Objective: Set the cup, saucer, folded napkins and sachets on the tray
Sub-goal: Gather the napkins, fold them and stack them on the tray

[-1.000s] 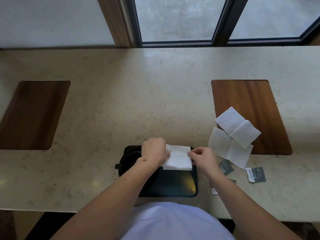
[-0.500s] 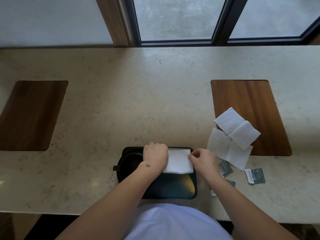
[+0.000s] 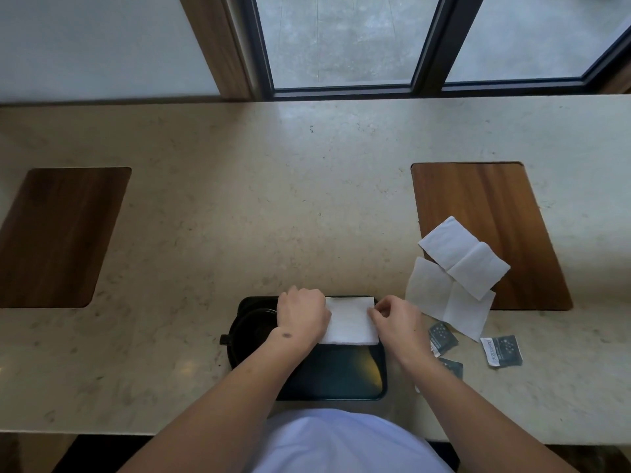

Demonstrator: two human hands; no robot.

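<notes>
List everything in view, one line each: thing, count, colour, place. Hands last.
tray: 1, black, near counter edge, centre.
cup and saucer: 1 set, black, tray's left end, partly hidden.
folded napkin: 1, white, tray's far right part.
unfolded napkins: 2, white, counter right of tray, overlapping.
sachets: 3 visible, dark teal, counter right of tray.
wooden insets: 2, brown, counter left and right.
counter: 1, beige.
window: dark frame, behind counter.
left hand: on napkin's left edge.
right hand: pinches napkin's right edge.
</notes>
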